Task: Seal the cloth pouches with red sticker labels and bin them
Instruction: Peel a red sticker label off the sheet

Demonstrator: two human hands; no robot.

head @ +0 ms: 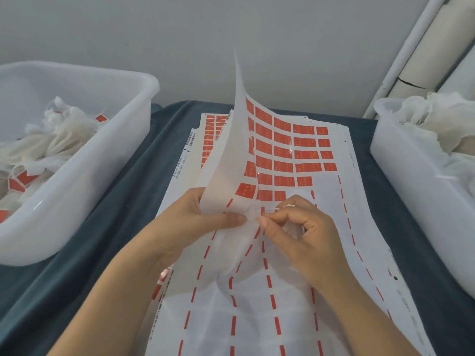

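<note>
Dark blue cloth (123,201) covers the work surface, and a plain pale wall stands behind it. Across the middle of that cloth lies a stack of sticker sheets (334,227), and everything else sits around that stack.

Over the near half of the stack, the left hand (195,222) grips the top sheet (231,140) by its left edge, thumb laid flat along the front and the other fingers hidden behind the paper. That side of the sheet is lifted and curls up tall, its white back showing. The right hand (303,227) is just beside the left, thumb and forefinger closed in a pinch at the sheet's surface, the remaining fingers curled in. Whether a label is actually between the fingertips, I cannot tell.

Red sticker labels (282,152) remain in rows on the far half of the sheet; the near half is bare backing with red dashed lines.

Left of the stack, a translucent white bin (77,176) holds cloth pouches (64,140), some showing red labels. Right of the stack, a second white bin (411,188) is heaped with plain white pouches (431,116).
</note>
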